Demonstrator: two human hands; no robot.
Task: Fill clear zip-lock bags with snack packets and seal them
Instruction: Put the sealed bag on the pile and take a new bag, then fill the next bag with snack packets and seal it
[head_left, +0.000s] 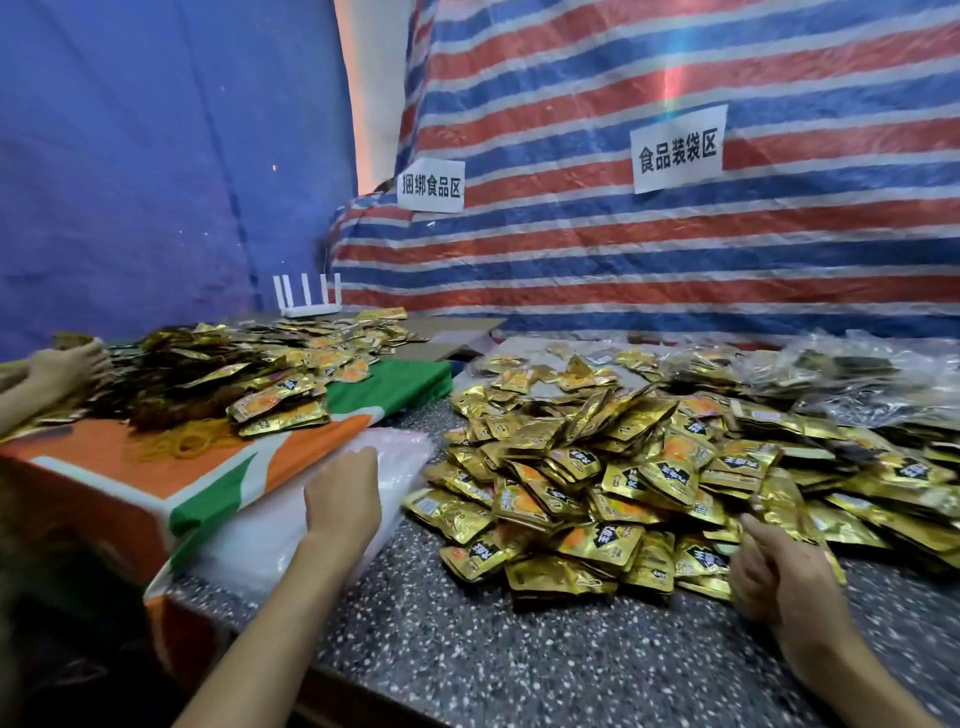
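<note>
- Zip-lock bags (400, 457): clear, in a flat stack at the left end of the speckled counter (467, 649), btw the coloured cloth and the gold heap.
- L hand (343, 501): palm down on top of that stack, fingers fairly straight and close together, resting flat on the plastic.
- Snack packets (597, 483): big loose heap of gold foil w/ orange-and-black print, spread over the counter from centre to right, just beside the bags.
- R hand (779, 566): at the heap's near edge, fingers curled and touching packets. It's blurred, so can't tell if it actually grips 1.
- Hands are well apart, w/ the heap's near part btw them.
- Filled bags (841, 374): back right, behind the heap. Crinkled clear plastic w/ dark packets inside; can't tell if sealed.
- Cloth (104, 467): orange, green and white, over a raised block on the left. It carries a 2nd heap (234, 374) of gold packets and a scatter of yellow rubber bands (182, 441).
- Another person's hand (65, 364): far left, resting on that 2nd heap.
- Router (309, 301): white, antennas upright, at the back behind the 2nd heap.
- Blue tarp (156, 156) hangs on the left and a red-white-blue striped tarp (623, 249) on the right.
- 2 paper signs w/ black characters are stuck on the striped one: small sign (430, 186) and large sign (678, 148).
</note>
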